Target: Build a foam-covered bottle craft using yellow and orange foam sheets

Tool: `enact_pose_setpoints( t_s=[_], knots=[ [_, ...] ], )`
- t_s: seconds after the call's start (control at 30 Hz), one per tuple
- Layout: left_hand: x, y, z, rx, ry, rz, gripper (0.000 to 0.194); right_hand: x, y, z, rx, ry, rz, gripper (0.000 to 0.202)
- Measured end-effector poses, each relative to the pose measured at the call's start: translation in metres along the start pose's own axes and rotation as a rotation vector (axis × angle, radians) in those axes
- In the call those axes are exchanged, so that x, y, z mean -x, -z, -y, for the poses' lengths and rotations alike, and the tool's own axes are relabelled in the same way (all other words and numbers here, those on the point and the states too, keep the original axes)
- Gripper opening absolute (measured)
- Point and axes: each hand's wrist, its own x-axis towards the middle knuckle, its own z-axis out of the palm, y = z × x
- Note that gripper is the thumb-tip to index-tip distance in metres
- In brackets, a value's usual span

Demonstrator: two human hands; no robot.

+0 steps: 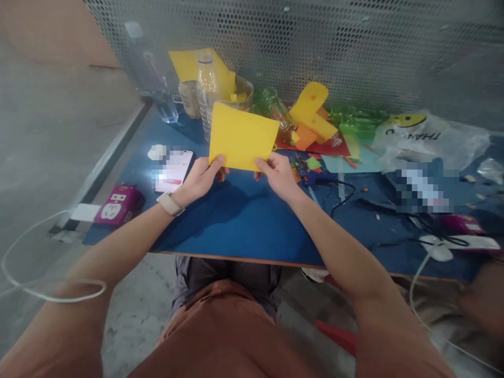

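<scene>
A flat sheet of yellow paper (244, 137) is held up above the blue table by both of my hands. My left hand (205, 176) pinches its lower left corner, thumb in front and fingers behind. At the lower right corner my right hand (277, 173) grips it the same way. The sheet tilts toward me and covers part of a clear plastic bottle (206, 79) behind it. Close to my left wrist lies a phone (175, 170) with a lit screen. A blue glue gun (315, 176) with a black cord rests to the right of my right hand.
Yellow cut-outs (311, 107), green bottles (360, 119) and paper scraps crowd the table's back. A tall water bottle (165, 102) stands at back left. A purple power adapter (120, 203) sits at the left edge. A plastic bag (433, 139) and cables lie right. Perforated metal panel (354, 47) behind.
</scene>
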Motion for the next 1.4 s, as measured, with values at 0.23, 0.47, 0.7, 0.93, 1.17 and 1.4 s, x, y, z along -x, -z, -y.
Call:
enact_pose_setpoints(
  t_s=[0.23, 0.47, 0.7, 0.93, 1.17, 1.4],
  knots=[
    [-0.007, 0.006, 0.004, -0.035, -0.069, -0.016, 0.081, -0.004, 0.001, -0.008, -0.006, 0.050, -0.067, 0.070],
    [-0.016, 0.013, 0.016, -0.044, -0.054, 0.103, 0.088, -0.011, 0.006, -0.024, 0.026, 0.095, -0.152, 0.066],
    [-0.120, 0.075, 0.049, -0.190, -0.284, -0.462, 0.066, -0.012, 0.008, -0.021, 0.141, 0.079, -0.342, 0.049],
    [-0.192, 0.085, 0.079, -0.209, -0.350, -0.455, 0.093, -0.013, 0.016, -0.019, 0.277, 0.225, -0.433, 0.066],
    [-0.165, 0.069, 0.050, -0.158, -0.183, -0.437, 0.092, -0.019, 0.025, -0.021, 0.248, 0.260, -0.491, 0.070],
    [-0.077, 0.044, 0.014, -0.059, -0.334, -0.177, 0.089, -0.020, 0.024, -0.015, 0.267, 0.228, -0.476, 0.076]
  ],
)
